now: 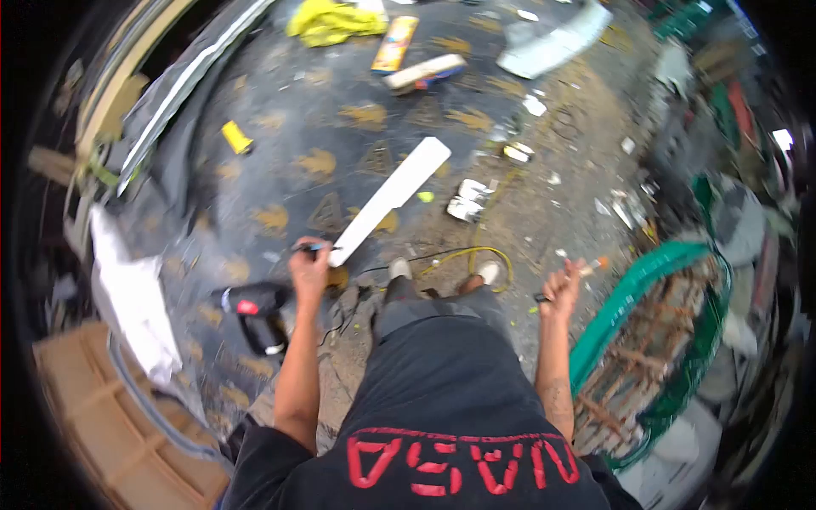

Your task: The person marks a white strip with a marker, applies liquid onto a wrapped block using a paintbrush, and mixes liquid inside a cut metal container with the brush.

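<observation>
My left hand (308, 265) is closed around a small dark, pen-like tool (311, 247) with a bluish part; its exact kind is too blurred to tell. Just beside those fingers is the near end of a long white strip (387, 200), which lies slantwise on the dark printed sheet (280, 170). I cannot tell whether the hand touches the strip. Off to the right, my right hand (561, 289) is raised and closed on a thin stick with an orange tip (600, 263); a dark end shows on the other side of the fist.
A black heat-gun-like tool (253, 313) lies left of my feet. A yellow cable (501, 252) loops by my shoes. A green-rimmed basket (654, 340) of debris stands at right. Farther off lie a yellow object (235, 136), a roller-like piece (425, 73) and a curved white panel (557, 47).
</observation>
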A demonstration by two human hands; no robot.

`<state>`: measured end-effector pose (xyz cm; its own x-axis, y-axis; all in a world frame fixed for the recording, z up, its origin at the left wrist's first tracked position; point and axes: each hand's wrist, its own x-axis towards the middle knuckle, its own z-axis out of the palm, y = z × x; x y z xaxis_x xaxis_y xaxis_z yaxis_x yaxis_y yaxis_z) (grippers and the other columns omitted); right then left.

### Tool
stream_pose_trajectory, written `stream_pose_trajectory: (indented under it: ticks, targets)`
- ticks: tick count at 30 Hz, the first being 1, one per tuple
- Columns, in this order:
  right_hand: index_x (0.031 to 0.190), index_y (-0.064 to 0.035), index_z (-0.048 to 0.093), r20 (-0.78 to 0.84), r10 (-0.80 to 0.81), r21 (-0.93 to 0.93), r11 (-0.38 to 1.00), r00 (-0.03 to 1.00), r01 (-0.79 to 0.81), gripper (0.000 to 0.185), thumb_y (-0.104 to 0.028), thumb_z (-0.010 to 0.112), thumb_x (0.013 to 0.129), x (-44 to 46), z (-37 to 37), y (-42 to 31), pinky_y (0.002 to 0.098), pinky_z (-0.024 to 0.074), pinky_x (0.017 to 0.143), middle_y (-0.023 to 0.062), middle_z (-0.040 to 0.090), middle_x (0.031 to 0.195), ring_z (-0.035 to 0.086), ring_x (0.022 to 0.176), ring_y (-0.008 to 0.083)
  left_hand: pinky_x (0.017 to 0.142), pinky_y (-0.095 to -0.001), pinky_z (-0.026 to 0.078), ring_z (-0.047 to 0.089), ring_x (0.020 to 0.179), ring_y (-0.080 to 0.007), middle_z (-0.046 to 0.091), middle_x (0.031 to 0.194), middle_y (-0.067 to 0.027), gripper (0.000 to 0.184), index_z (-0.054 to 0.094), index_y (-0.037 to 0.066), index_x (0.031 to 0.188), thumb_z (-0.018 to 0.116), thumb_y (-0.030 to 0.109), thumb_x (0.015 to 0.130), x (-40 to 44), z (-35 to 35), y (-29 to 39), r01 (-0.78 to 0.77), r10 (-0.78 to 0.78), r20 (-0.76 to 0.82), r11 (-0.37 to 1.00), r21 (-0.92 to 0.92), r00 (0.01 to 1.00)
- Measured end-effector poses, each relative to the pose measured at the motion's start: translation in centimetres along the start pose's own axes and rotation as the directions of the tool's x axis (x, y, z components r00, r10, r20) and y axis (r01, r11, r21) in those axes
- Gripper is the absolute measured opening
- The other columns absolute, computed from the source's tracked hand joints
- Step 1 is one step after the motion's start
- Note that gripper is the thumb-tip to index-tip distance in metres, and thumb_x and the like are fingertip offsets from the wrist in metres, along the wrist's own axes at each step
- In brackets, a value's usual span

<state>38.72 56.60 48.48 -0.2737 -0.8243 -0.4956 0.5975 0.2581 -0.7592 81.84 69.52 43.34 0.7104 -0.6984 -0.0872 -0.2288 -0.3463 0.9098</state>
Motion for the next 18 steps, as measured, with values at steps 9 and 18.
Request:
stream_pose_trajectory:
  ticks: [9,18]
  targets:
    - [0.084,-0.0062,0.055,0.145,0.127,0.465,0.867,0.981,-0.181,0.041,-0.047,0.06,0.084,0.3,1.6,-2.3,0.0188,0.0149,0.031,-0.0077,0.018,0.05,0.017,0.039,0.0027,0.069,-0.0254,0.047,0.06,0.079,-0.0145,0.064,0.089,-0.0069,0.023,0.065,0.002,0.099,0.066,0.003,0.075,-5.7,11.3,15.7,-0.073,0.349,0.573,0.891,-0.448,0.742]
    - [0.081,-0.0067,0.054,0.052,0.047,0.597,0.799,0.998,-0.069,0.04,-0.046,0.059,0.086,1.1,1.0,-5.5,0.019,0.0148,0.031,-0.0074,0.019,0.048,0.017,0.039,0.0033,0.065,-0.0275,0.048,0.063,0.072,-0.0194,0.066,0.084,-0.0127,0.023,0.066,0.0,0.099,0.063,0.003,0.076,-10.7,22.2,21.7,-0.238,0.57,0.741,0.822,-0.518,0.356]
